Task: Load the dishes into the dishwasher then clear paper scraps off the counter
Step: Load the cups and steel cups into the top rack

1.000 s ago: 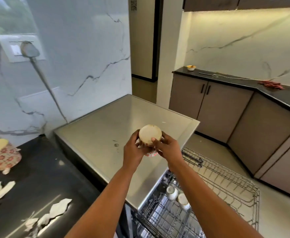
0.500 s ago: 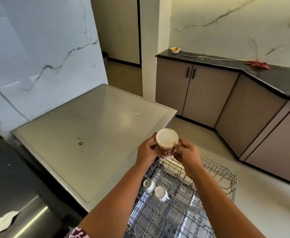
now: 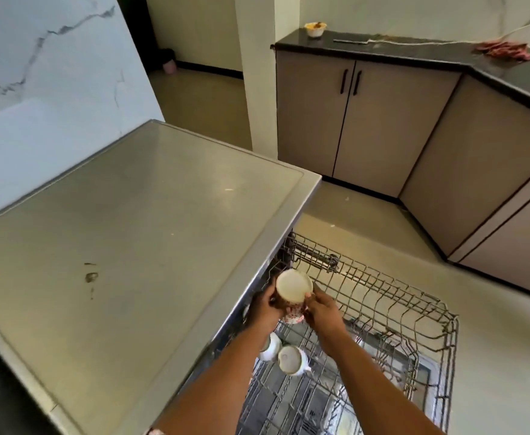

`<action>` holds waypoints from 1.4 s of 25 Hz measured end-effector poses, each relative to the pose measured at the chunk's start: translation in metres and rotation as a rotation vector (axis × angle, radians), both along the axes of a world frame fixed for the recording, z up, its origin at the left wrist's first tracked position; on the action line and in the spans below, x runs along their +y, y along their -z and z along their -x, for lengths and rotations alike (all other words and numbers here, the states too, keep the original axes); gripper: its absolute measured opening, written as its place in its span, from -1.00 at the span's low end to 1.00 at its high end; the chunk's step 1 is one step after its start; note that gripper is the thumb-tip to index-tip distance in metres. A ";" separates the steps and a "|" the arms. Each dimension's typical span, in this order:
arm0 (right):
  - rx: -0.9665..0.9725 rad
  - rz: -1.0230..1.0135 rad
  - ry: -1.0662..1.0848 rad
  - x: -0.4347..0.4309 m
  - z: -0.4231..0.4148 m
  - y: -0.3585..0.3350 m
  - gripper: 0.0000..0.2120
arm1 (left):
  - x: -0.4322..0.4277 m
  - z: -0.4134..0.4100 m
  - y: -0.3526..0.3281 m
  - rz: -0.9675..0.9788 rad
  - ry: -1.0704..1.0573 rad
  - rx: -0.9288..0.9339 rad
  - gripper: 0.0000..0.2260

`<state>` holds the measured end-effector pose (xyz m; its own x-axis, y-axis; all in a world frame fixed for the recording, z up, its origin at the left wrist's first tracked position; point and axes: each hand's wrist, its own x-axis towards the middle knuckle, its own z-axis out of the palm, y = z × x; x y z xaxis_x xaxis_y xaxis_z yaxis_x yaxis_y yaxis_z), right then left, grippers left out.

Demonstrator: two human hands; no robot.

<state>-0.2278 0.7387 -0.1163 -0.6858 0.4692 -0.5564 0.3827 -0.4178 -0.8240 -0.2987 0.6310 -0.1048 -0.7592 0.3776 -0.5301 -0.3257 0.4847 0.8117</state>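
Left hand (image 3: 265,309), right hand (image 3: 321,312) grip one cup (image 3: 293,285) over rack (image 3: 392,304); two cups (image 3: 290,359) inside.

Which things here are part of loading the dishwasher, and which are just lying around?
Part of the job:
- flowered cup, held by left hand and right hand
- dishwasher rack, pulled out
- two white cups already in the rack

Just lying about:
- small bowl on the far counter
- red cloth
- white cord

Marble wall (image 3: 53,89), beige cabs (image 3: 389,120)
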 end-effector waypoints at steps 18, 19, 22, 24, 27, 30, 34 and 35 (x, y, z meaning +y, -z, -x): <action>-0.080 0.204 -0.072 0.027 0.063 0.074 -0.63 | 0.028 0.043 0.094 0.292 -0.002 0.150 -0.39; -0.076 0.206 -0.057 0.026 0.061 0.074 -0.63 | 0.026 0.041 0.098 0.267 -0.017 0.151 -0.38; -0.073 0.137 -0.048 0.015 0.047 0.082 -0.60 | 0.018 0.028 0.103 0.181 -0.095 0.140 -0.33; -0.101 0.028 -0.109 0.003 0.038 0.091 -0.57 | 0.012 0.020 0.105 0.094 -0.165 0.074 -0.29; -0.161 -0.152 -0.209 -0.009 0.034 0.097 -0.55 | 0.004 0.016 0.115 0.004 -0.202 0.019 -0.22; -0.201 -0.224 -0.252 -0.007 0.036 0.092 -0.55 | 0.001 0.018 0.141 -0.019 -0.251 -0.080 -0.08; -0.230 -0.233 -0.325 -0.002 0.034 0.083 -0.54 | 0.004 0.015 0.102 -0.007 -0.183 -0.099 -0.16; -0.238 -0.243 -0.330 -0.002 0.033 0.079 -0.53 | 0.003 0.015 0.097 -0.003 -0.176 -0.097 -0.18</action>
